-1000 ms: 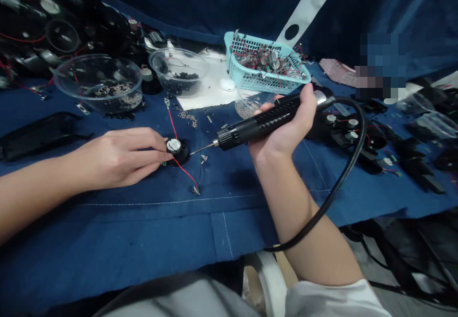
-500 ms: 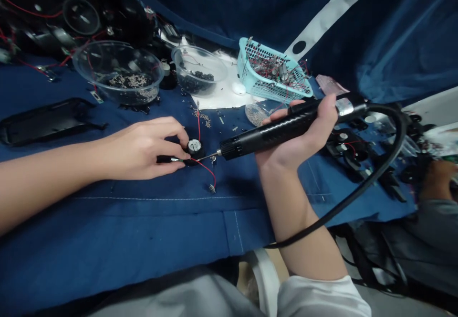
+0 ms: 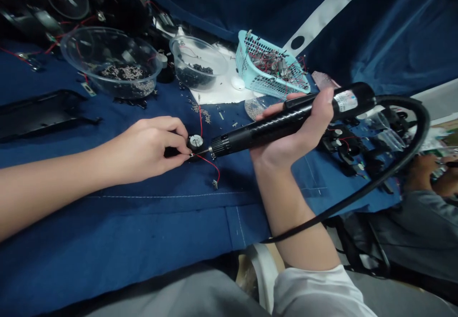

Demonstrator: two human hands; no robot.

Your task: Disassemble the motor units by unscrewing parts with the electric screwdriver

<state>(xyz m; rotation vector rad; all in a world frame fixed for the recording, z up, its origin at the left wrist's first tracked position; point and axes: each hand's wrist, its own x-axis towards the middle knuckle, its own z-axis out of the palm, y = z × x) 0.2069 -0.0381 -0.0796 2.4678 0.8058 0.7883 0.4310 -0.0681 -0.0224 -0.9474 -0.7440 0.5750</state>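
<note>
My right hand (image 3: 289, 135) is wrapped round a black electric screwdriver (image 3: 265, 128), held almost level with its bit pointing left. The bit's tip meets the near edge of a small black part with a round silver-white motor (image 3: 195, 141) on it. My left hand (image 3: 157, 150) is closed at that same part, thumb and fingertips pinched together beside the bit's tip. What lies between those fingertips is too small to make out. A red wire (image 3: 217, 169) runs from the part to a little metal piece on the blue cloth, and a second red wire (image 3: 201, 121) stretches away behind it.
Behind my hands stand a large clear bowl (image 3: 157, 76) of screws, a smaller clear bowl (image 3: 218, 76) of black bits and a turquoise basket (image 3: 246, 76) of wired motors. A black shell (image 3: 43, 111) lies left. The screwdriver's cable (image 3: 358, 197) loops right, where another person's hands (image 3: 425, 171) work.
The screwdriver has shifted slightly left, closer to my left hand. My left fingertips have drawn together near the bit's tip. The whole view has moved a little.
</note>
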